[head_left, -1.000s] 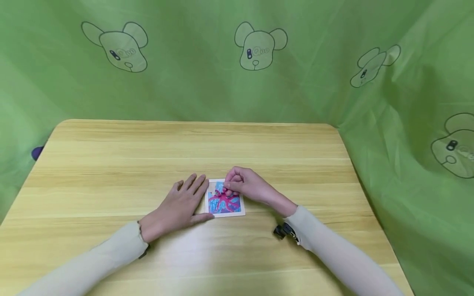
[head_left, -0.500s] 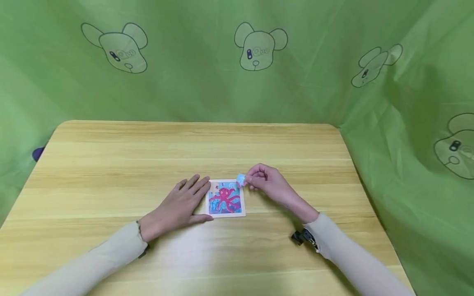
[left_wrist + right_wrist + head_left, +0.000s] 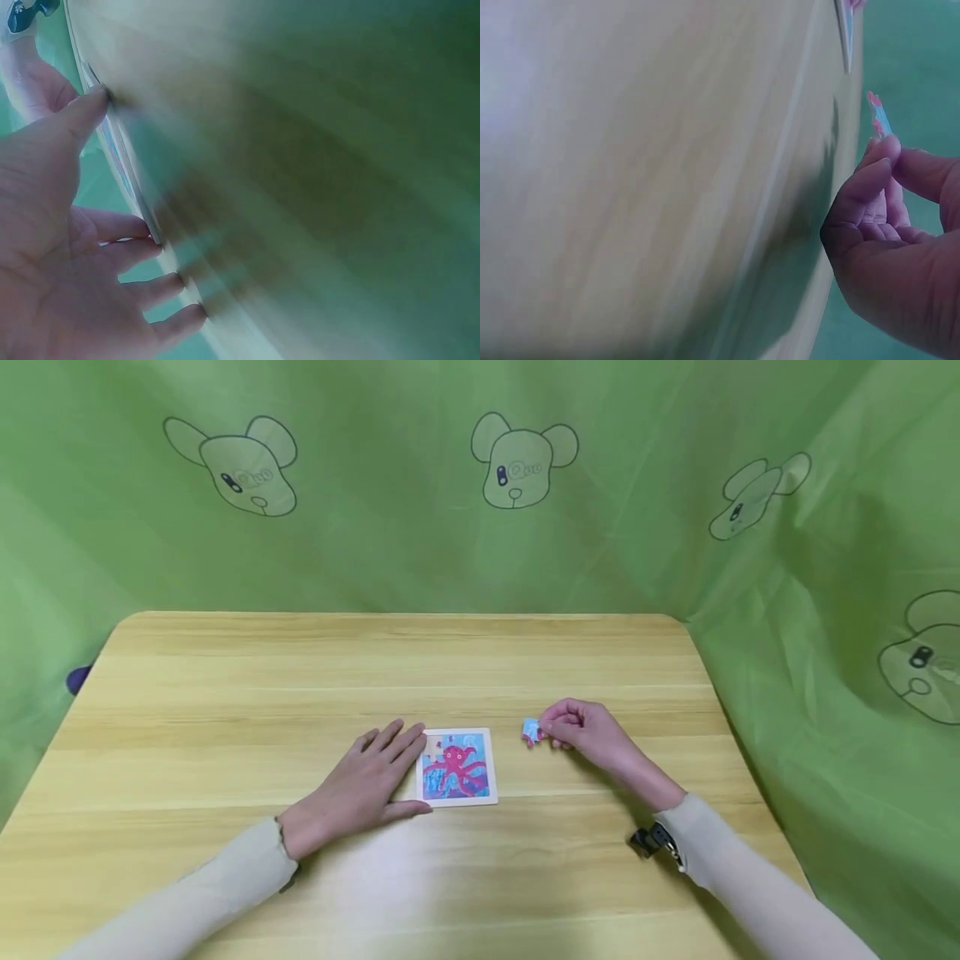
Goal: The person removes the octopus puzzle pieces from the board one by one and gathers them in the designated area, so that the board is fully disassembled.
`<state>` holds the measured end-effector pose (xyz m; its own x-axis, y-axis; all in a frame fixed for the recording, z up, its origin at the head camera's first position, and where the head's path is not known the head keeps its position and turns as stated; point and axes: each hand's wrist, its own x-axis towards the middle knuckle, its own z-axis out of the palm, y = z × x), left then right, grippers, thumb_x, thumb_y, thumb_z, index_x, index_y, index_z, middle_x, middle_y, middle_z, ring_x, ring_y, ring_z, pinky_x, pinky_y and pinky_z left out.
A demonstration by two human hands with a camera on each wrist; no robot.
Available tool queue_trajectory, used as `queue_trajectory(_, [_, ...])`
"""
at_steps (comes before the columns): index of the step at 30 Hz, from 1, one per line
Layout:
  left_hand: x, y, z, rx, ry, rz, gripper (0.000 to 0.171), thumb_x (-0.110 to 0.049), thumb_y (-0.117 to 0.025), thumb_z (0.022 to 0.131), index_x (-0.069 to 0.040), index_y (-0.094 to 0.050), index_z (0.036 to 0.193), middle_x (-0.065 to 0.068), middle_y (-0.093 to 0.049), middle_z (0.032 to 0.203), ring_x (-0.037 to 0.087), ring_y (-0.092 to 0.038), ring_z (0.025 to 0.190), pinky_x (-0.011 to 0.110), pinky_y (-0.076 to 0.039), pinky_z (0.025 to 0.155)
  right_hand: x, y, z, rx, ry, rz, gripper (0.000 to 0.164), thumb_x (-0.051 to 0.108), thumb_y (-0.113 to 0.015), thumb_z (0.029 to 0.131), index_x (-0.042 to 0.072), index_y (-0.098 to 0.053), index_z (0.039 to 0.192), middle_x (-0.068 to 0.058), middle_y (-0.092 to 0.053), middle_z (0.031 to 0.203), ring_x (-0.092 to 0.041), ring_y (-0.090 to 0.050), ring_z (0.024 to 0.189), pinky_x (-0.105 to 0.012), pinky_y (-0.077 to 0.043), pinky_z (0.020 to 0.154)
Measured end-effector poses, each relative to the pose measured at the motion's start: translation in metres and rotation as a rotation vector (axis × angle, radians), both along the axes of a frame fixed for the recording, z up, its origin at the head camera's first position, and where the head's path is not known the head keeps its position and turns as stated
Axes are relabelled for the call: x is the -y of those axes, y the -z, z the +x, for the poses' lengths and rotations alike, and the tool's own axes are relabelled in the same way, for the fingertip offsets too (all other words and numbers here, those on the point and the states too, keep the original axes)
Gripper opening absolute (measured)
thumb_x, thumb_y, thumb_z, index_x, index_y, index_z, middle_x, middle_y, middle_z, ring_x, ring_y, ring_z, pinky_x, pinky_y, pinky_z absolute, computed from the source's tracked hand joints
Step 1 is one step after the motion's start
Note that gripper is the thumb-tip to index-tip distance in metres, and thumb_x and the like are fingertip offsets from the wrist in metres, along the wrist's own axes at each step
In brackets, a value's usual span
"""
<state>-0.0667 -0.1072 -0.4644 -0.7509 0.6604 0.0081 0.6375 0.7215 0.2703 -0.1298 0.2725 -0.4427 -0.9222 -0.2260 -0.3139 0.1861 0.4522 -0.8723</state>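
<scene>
A small square jigsaw puzzle in a pale wooden frame (image 3: 492, 768) lies on the table, its picture a pink octopus (image 3: 454, 762) on blue. Bare tan backing shows at the picture's upper left. My left hand (image 3: 358, 785) rests flat beside it, fingers straight and spread, with fingertips and thumb at the frame's left edge. To the right of the frame, my right hand (image 3: 596, 743) pinches a light blue and pink jigsaw piece (image 3: 531, 730) between thumb and forefinger. In the right wrist view this piece (image 3: 882, 120) sticks out past the fingertips, above the table.
The wooden table (image 3: 300, 668) has rounded far corners. Green cloth (image 3: 390, 543) with printed animal heads hangs behind it and along the right side. A dark purple object (image 3: 78, 679) shows past the table's left edge.
My right hand has lifted away from the puzzle and moved right, carrying the jigsaw piece. The octopus picture is now uncovered. My left hand has stayed at the frame.
</scene>
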Motion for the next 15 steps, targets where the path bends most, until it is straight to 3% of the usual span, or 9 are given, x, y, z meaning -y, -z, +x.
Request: queue_trajectory(15, [0.0, -0.003, 0.0, 0.015, 0.001, 0.006, 0.094, -0.061, -0.069, 0.103, 0.004, -0.041, 0.165, 0.02, -0.035, 0.173, 0.047, -0.03, 0.159, 0.066, -0.032, 0.122, -0.01, 0.003, -0.018, 0.027, 0.005, 0.133, 0.018, 0.007, -0.068, 0.108, -0.005, -0.072, 0.12, -0.011, -0.071, 0.091, -0.018, -0.064, 0.079, -0.024, -0.054, 0.067])
